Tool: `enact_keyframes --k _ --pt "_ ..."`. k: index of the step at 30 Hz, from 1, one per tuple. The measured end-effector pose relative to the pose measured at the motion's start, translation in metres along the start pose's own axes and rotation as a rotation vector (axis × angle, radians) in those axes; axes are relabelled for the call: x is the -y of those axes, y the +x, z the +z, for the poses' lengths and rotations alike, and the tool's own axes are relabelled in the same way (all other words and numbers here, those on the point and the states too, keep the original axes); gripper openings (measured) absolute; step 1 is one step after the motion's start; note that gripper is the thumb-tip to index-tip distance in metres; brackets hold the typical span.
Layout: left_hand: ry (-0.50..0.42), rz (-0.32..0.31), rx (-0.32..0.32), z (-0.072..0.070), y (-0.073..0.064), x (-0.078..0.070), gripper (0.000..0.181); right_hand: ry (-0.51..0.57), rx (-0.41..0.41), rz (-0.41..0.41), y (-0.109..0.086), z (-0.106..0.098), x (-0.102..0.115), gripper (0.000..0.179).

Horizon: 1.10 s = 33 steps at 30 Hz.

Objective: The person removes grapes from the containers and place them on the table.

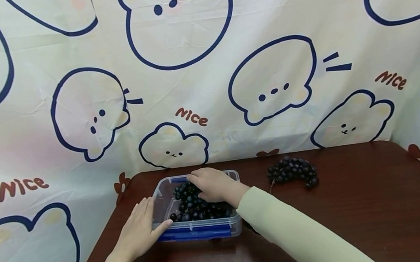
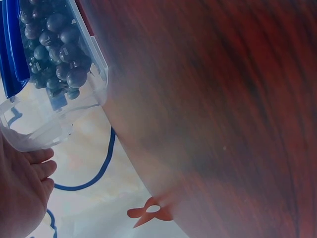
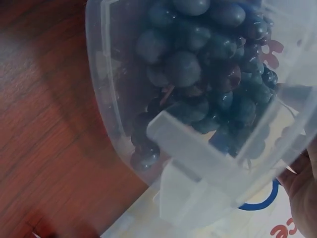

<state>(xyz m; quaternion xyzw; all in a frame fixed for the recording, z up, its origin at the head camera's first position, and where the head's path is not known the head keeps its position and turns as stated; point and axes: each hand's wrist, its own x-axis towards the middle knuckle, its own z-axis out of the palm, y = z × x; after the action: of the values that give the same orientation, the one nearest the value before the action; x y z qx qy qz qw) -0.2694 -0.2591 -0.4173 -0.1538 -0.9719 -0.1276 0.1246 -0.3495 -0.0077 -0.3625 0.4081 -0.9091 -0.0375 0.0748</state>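
Observation:
A clear plastic container [image 1: 162,202] with blue clips stands on the table, holding a bunch of dark grapes [image 1: 193,204]. My left hand [image 1: 136,227] lies along its left side, fingers straight, with the thumb at the front rim. In the left wrist view, fingers of the left hand [image 2: 29,183] show beside the container's corner. My right hand [image 1: 215,185] reaches over the right side into the container, thumb and fingers spread above the grapes. Through the clear wall in the right wrist view, the grapes [image 3: 183,69] fill much of the container.
A second bunch of dark grapes [image 1: 292,172] lies on the brown table [image 1: 351,214], right of the container near the back edge. Behind and beside the table hangs a pale cloth [image 1: 187,89] printed with cartoon outlines.

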Motion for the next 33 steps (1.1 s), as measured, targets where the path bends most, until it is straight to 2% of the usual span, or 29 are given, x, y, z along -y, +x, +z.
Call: enact_keyframes --k 13,19,33 --pt "0.0 0.006 0.002 0.0 -0.001 0.0 0.089 0.046 0.104 0.093 0.014 0.014 0.003 0.057" --pt "0.007 0.002 0.002 0.002 -0.001 0.0 0.088 0.047 0.112 0.119 0.017 0.018 0.003 0.059" --pt "0.011 -0.012 -0.001 0.0 -0.001 -0.001 0.089 -0.13 0.162 0.111 0.023 0.021 0.008 0.059"
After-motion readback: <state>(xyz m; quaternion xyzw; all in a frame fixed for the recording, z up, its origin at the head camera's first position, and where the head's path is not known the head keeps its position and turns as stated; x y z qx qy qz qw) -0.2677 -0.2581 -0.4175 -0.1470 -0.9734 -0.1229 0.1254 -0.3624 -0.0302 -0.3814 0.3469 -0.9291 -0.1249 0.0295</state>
